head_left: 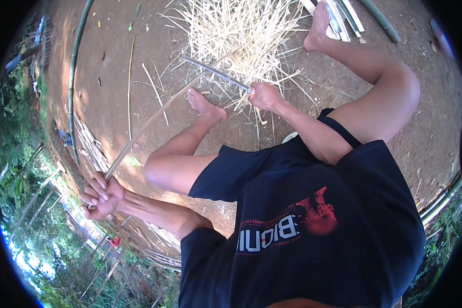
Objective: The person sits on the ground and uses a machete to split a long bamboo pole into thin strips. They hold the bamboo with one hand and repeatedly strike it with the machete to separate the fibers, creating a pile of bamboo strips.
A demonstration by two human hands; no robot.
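Note:
My left hand (105, 197), out to the left, has its fingers curled round the end of a long, thin bamboo strip (156, 114). The strip slants up and away to the right, toward a heap of pale shavings (236, 31) on the ground. Between my bare feet, my right hand (266, 96) grips a knife (222, 75) whose handle is mostly hidden in the fist. Its long, narrow blade points to the far left. Blade and strip cross near the heap's lower left edge; whether they press together I cannot tell.
On the brown dirt at the left lie a long green bamboo pole (72, 77), a thin stick (131, 87) and a bundle of split strips (91, 143). Pale split pieces (340, 20) and another green pole (381, 20) lie beyond my right foot. Green plants (20, 169) border the left side.

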